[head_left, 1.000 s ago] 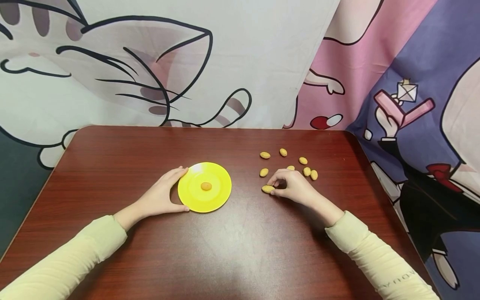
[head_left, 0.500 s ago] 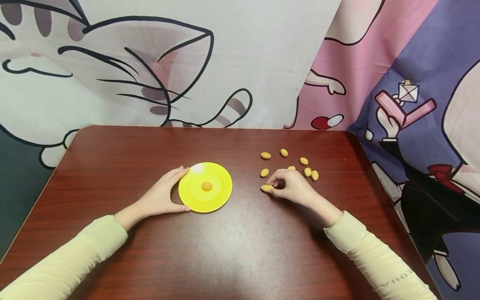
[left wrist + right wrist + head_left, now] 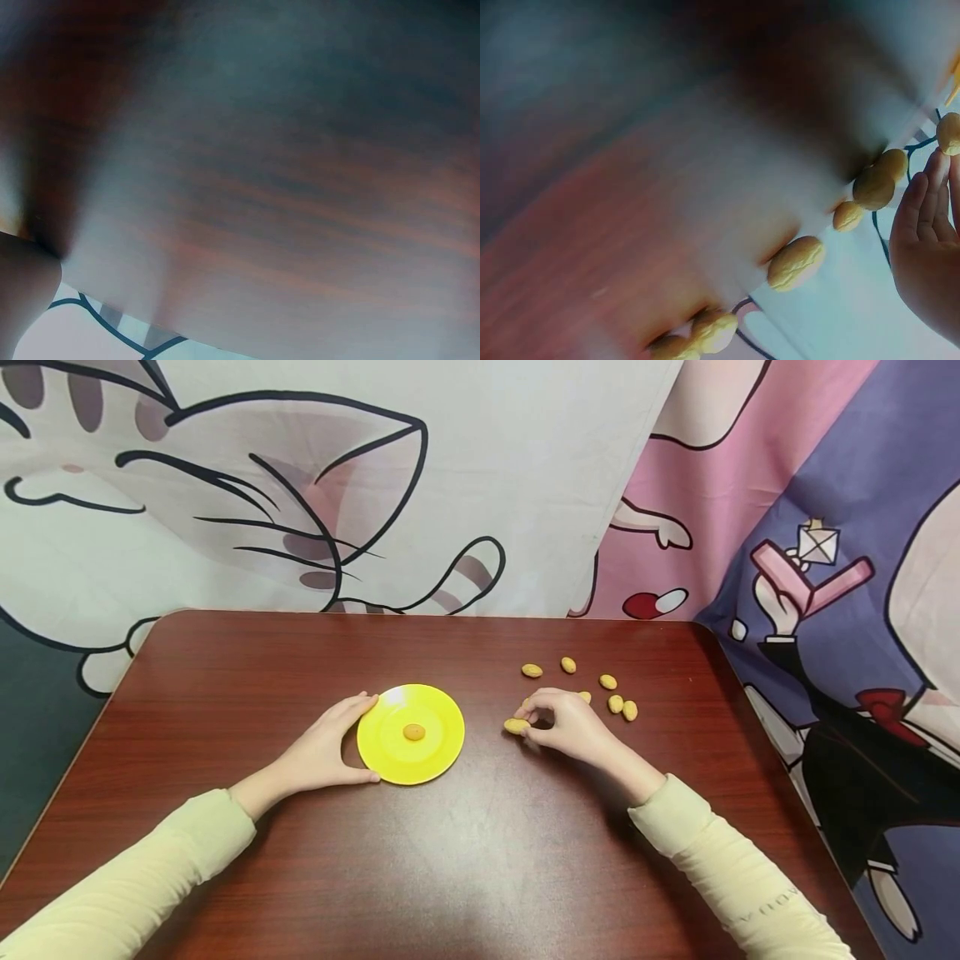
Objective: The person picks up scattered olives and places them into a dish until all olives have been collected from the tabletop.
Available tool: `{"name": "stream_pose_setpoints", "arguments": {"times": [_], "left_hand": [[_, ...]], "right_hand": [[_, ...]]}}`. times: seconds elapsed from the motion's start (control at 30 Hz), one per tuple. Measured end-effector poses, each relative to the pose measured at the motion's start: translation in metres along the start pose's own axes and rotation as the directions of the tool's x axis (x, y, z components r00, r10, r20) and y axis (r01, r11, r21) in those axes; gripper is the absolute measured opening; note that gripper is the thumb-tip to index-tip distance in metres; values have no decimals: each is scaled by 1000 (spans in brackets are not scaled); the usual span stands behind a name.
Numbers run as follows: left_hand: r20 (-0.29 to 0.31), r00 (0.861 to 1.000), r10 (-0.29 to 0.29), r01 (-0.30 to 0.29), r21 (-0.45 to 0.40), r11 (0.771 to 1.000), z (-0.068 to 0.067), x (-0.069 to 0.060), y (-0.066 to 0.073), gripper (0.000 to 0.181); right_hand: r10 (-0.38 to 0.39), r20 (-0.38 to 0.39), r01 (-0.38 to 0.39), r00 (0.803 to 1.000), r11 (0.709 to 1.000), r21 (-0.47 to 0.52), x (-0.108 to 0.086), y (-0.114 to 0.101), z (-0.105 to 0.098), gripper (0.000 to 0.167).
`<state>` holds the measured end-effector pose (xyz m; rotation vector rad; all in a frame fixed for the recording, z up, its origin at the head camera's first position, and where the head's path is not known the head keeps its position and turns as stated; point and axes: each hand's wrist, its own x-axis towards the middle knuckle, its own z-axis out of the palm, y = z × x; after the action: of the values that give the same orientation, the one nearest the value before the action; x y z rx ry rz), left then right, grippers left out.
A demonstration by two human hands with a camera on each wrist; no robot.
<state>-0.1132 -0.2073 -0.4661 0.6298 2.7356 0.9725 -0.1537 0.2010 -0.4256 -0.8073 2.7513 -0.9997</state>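
Observation:
A round yellow plate (image 3: 447, 752) lies on the table, and a small yellow oval piece (image 3: 414, 732) sits at its middle. My left hand (image 3: 318, 750) holds the plate's left rim, fingers on the far side and thumb on the near side. Between the thumb and fingertips of my right hand (image 3: 567, 724) is another oval piece (image 3: 514, 727), right of the plate. Seen up close in the right wrist view, the held piece (image 3: 950, 135) looks like a tiny bread roll. Only a dark edge of the left hand (image 3: 26, 289) shows in the left wrist view.
Several more oval pieces (image 3: 532, 671) lie on the brown table (image 3: 420, 868), behind and right of the right hand. One is mostly hidden by the fingers. A cartoon-printed cloth (image 3: 540, 485) hangs along the table's back edge.
My right hand has moved left and slightly away from me, carrying the pinched oval piece toward the plate. The left hand and plate have stayed in place.

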Motion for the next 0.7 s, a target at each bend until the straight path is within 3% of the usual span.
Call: {"name": "stream_pose_setpoints", "arguments": {"times": [0.3, 0.7], "left_hand": [[-3, 1000, 6, -6, 1, 1000, 2, 0, -1, 117], [-2, 1000, 1, -1, 9, 1000, 0, 0, 1, 117]], "right_hand": [[-42, -7, 42, 999, 998, 36, 22, -14, 8, 18], [-27, 4, 26, 1000, 996, 88, 50, -33, 23, 14]]}}
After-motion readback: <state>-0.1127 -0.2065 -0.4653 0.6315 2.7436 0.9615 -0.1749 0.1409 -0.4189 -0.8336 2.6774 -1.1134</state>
